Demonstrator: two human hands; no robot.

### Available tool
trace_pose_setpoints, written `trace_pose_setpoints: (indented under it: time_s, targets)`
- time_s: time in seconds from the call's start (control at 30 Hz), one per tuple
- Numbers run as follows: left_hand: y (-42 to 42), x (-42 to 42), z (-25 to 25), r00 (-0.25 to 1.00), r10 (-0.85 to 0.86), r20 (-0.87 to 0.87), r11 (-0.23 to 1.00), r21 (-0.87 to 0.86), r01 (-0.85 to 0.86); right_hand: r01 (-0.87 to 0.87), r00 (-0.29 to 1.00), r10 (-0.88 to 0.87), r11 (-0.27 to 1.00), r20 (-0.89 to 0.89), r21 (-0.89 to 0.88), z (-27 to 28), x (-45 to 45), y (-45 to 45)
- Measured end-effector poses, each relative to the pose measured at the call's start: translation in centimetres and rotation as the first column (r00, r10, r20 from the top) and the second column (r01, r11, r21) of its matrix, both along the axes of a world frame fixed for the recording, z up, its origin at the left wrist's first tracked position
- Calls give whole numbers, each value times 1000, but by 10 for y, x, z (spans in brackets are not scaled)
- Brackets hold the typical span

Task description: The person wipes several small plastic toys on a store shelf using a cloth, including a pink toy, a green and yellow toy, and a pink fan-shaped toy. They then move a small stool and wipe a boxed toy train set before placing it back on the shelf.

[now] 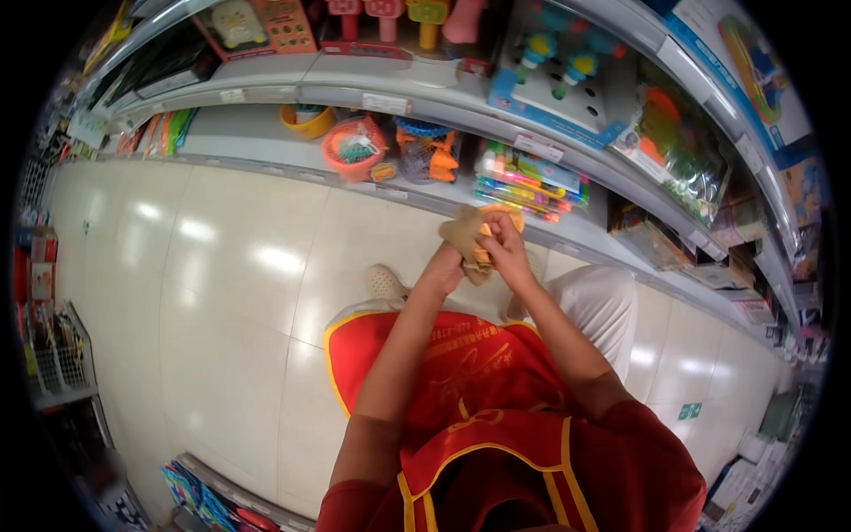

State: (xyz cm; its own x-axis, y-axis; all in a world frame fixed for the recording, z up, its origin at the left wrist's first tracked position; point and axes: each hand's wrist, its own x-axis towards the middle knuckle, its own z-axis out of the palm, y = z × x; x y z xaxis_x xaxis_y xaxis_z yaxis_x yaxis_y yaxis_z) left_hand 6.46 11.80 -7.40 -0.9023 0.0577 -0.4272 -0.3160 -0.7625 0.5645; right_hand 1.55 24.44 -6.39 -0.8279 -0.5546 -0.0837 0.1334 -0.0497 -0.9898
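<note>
Both my hands meet in front of the lowest shelf, above my knees. My left hand (447,264) holds a brown cloth (463,228), which hides most of its fingers. The fingers of my right hand (506,247) are pinched on a small orange object (485,231) against the cloth; its exact kind is hard to tell. Just beyond my hands, a stack of packaged toys in bright colours (525,186) lies on the shelf.
On the lowest shelf stand a netted orange-red toy bucket (354,147), a blue and orange netted toy set (427,151) and a yellow tub (307,122). Boxed toys (558,86) fill the shelf above. A wire basket (60,359) is at left on the tiled floor (226,279).
</note>
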Motion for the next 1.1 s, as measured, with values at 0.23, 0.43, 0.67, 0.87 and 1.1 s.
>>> trace_pose_setpoints:
  time_s: [0.23, 0.43, 0.67, 0.87, 1.1]
  targets:
    - [-8, 11, 17, 955, 254, -151, 919, -272, -287, -53, 998, 53, 999, -36, -13, 14, 32, -18]
    - [-7, 13, 15, 939, 332, -93, 734, -599, -319, 22, 997, -22, 1000, -71, -3, 15, 47, -25]
    - [-17, 7, 11, 884, 468, -7, 882, -56, -468, 116, 973, -96, 989, -208, 89, 18, 53, -28]
    - [-17, 8, 9, 903, 407, -136, 807, -411, -425, 268, 961, -262, 961, -89, 66, 9, 39, -15]
    - [-26, 6, 7, 875, 445, -192, 850, -216, -480, 225, 972, -233, 958, 26, 178, -15, 26, -5]
